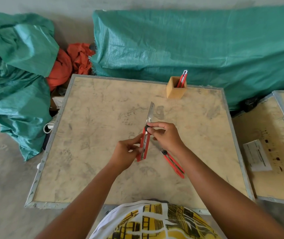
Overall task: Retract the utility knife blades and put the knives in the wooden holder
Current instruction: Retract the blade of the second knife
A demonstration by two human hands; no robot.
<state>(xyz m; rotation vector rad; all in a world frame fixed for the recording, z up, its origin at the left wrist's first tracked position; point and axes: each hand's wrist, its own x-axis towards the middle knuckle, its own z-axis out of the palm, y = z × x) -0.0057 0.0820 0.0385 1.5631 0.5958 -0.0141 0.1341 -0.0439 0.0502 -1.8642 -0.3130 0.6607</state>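
At the centre of the frame, both hands hold a red knife (pixel 144 145) above the table (pixel 93 128), its body nearly upright in the picture and its blade (pixel 150 112) fully extended toward the top of the frame. The left hand (pixel 126 155) pinches the lower half of the handle from the left, thumb and fingers closed on its edge, so the knife's butt sits just right of that palm. The right hand (pixel 166 136) comes in from the right, with thumb and forefinger closed on the black slider (pixel 146 128) at the upper end of the handle, just below where the blade leaves the body. A second knife (pixel 173 163) lies flat on the table at lower right of centre, partly hidden under the right wrist, slanting down to the right; whether its blade is out cannot be told. The holder (pixel 174 88) stands near the table's far edge, upper right of centre, well apart from the hands, with a third knife (pixel 182 79) standing in it, leaning right. Green tarps (pixel 189 40) fill the top of the frame.
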